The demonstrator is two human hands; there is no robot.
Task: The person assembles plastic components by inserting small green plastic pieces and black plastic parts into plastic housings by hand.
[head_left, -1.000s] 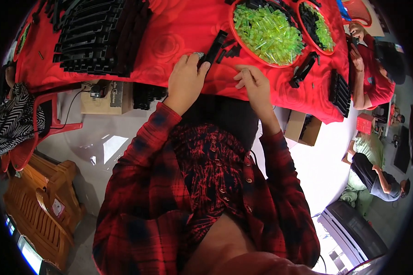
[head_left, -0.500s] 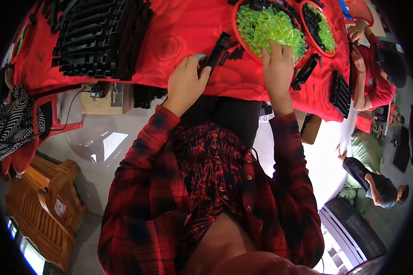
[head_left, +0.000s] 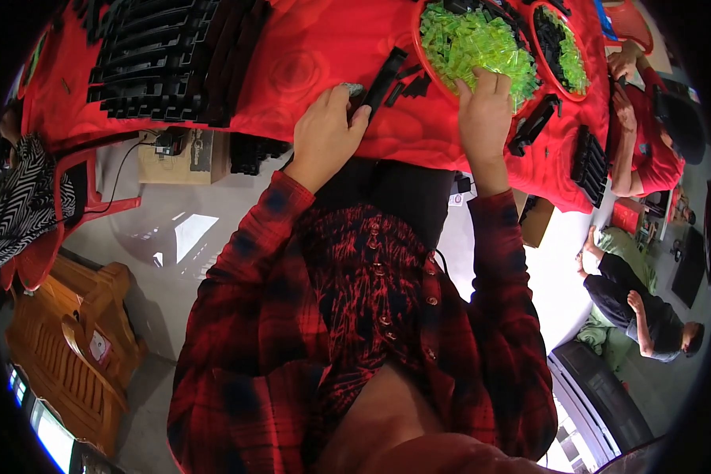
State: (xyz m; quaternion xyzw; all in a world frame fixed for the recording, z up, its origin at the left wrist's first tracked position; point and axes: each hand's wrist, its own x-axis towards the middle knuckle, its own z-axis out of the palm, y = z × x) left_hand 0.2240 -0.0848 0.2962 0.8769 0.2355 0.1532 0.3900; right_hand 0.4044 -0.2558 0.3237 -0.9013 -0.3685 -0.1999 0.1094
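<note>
My left hand (head_left: 326,133) is closed on the lower end of a long black plastic bar (head_left: 386,73), which slants up and away to the right above the red cloth. A small greyish thing (head_left: 352,89) shows by its index finger; its kind I cannot make out. My right hand (head_left: 486,110) reaches to the near edge of a round red-rimmed basket (head_left: 420,49). Its thumb and fingers are apart, touching the heap of translucent yellow-green plastic strips (head_left: 470,39). Black pieces lie among the strips at the basket's far side.
Small black pieces (head_left: 411,85) lie between my hands. Right of the basket are a black part (head_left: 533,125), a second basket (head_left: 583,96) and a ribbed black part (head_left: 586,166). Stacked black frames (head_left: 154,67) stand at left. A co-worker (head_left: 660,162) sits at the far right.
The table and its things sit slightly further right in the picture. My left hand keeps the black bar; my right hand stays at the green strips, its fingers slightly shifted.
</note>
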